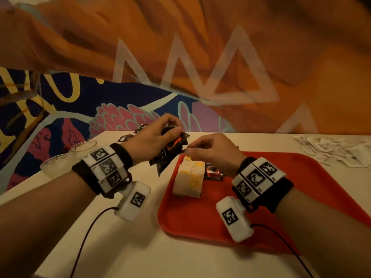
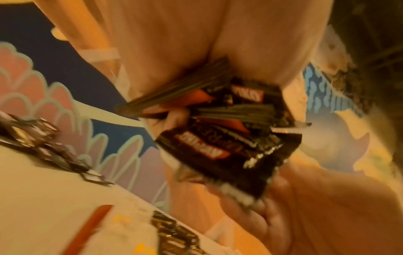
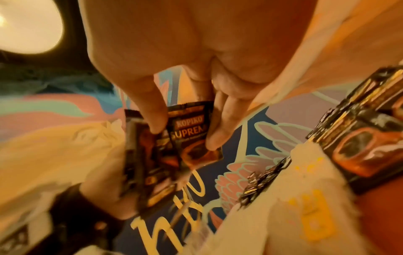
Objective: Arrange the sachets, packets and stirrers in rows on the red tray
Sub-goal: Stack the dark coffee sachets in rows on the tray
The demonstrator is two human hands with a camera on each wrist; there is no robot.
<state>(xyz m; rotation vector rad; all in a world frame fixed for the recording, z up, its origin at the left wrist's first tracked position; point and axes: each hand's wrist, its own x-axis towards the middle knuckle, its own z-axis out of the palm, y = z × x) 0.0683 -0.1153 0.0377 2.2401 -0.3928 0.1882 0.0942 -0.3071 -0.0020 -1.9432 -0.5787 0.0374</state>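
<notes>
My left hand grips a bundle of black coffee sachets above the table, just left of the red tray. In the left wrist view the bundle fans out of the palm. My right hand pinches the edge of one black sachet at the bundle, thumb on one side and fingers on the other. On the tray's far left a row of white-and-yellow sachets stands close together, with a black-and-red sachet lying right of it.
More loose black sachets lie at the back of the white table. A heap of white packets sits at the back right. Two clear glasses stand at the left edge. A painted wall is behind.
</notes>
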